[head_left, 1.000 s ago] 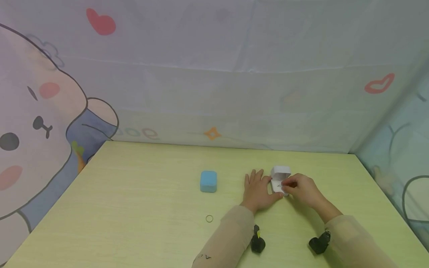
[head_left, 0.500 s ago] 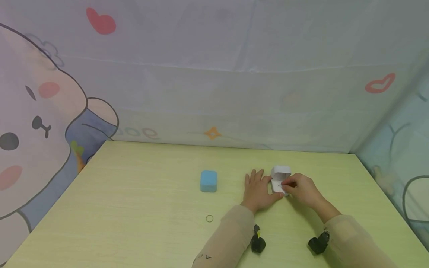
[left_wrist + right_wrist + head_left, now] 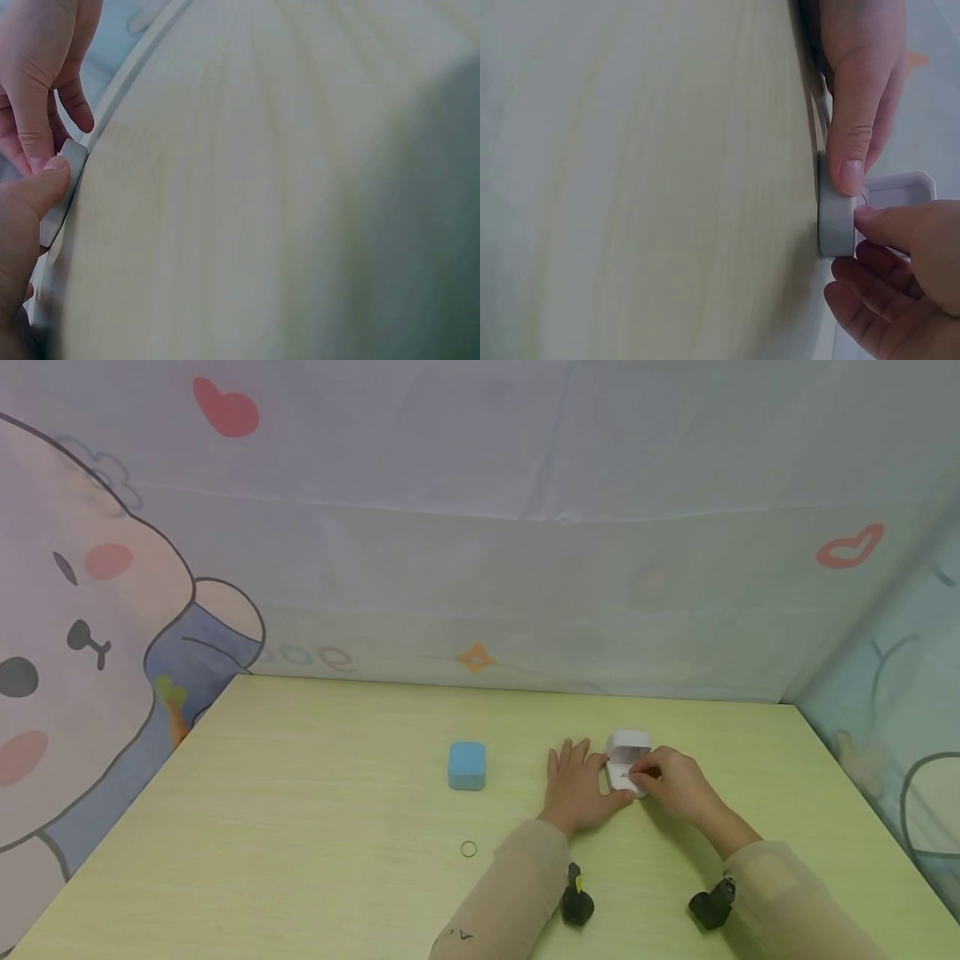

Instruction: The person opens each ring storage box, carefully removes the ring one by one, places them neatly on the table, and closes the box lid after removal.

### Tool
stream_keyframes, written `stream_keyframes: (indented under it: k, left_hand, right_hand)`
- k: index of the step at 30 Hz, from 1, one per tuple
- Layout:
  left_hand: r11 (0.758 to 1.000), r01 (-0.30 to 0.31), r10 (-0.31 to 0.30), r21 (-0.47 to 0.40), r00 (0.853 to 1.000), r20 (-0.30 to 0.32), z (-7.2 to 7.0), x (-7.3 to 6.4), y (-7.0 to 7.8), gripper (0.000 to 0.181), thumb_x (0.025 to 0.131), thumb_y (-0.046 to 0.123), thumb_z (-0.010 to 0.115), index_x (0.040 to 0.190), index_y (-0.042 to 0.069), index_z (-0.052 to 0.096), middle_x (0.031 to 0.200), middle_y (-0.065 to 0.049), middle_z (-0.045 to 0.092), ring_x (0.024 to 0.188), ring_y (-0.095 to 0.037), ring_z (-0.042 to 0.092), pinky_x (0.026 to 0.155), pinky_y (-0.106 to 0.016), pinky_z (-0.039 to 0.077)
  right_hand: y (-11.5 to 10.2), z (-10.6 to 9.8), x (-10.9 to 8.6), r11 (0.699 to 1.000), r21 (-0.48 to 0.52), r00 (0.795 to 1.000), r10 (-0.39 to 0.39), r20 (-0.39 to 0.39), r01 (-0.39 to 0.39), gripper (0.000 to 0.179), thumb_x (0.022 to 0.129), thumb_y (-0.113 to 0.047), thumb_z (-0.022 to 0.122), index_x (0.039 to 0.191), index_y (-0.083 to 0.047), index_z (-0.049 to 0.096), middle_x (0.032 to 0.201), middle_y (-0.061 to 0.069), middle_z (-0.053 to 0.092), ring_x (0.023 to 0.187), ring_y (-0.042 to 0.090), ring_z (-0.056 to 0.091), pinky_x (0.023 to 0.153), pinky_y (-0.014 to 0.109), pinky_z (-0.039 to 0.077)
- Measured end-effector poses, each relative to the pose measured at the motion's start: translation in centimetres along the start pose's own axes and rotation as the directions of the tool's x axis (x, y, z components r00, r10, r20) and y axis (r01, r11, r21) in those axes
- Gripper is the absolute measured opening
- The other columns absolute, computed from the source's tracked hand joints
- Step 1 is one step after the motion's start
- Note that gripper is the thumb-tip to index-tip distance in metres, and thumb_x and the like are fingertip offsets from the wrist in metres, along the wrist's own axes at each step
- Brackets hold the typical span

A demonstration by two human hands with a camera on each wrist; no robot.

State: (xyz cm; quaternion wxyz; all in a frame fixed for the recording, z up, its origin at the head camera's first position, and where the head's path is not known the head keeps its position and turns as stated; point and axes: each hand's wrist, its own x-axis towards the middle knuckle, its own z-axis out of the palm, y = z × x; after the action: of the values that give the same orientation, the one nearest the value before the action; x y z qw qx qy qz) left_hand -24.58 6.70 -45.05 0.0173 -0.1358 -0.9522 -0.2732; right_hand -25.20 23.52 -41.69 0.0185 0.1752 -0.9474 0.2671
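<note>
A small white ring box (image 3: 628,741) stands on the table with its lid raised. My left hand (image 3: 579,789) holds it from the left, thumb (image 3: 51,169) on the front wall and index finger at the side, the other fingers spread on the table. Inside the box, a thin ring (image 3: 865,193) shows at the slot of the white insert. My right hand (image 3: 678,783) pinches this ring between thumb (image 3: 877,217) and index finger, the latter partly hidden by the lid and thumb. Its remaining fingers hang loosely curled beside the box.
Left of the hands sits a closed light blue box (image 3: 467,767). Closer to the front, another thin ring (image 3: 468,849) lies flat on the pale wooden table (image 3: 300,827). Black wrist cameras (image 3: 577,907) hang under both sleeves. A printed cloth (image 3: 525,568) backs the table.
Almost nothing differs. Both hands keep their places at the white ring box, with only a slight shift of the right hand and its wrist.
</note>
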Motion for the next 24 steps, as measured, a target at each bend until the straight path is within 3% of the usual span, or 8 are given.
stream_keyframes:
  k: [24]
  left_hand:
    - [1.0, -0.001, 0.001, -0.005, 1.0, -0.007, 0.09, -0.14, 0.08, 0.063, 0.085, 0.06, 0.056, 0.131, 0.019, 0.054, 0.151, -0.008, 0.036, 0.144, -0.033, 0.021, 0.117, -0.053, 0.014]
  right_hand:
    - [0.13, 0.08, -0.26, 0.999, -0.013, 0.999, -0.049, -0.011, 0.049, 0.005, 0.089, -0.005, 0.062, 0.087, -0.002, 0.066, 0.087, 0.01, 0.059, 0.078, 0.019, 0.057, 0.064, 0.03, 0.047]
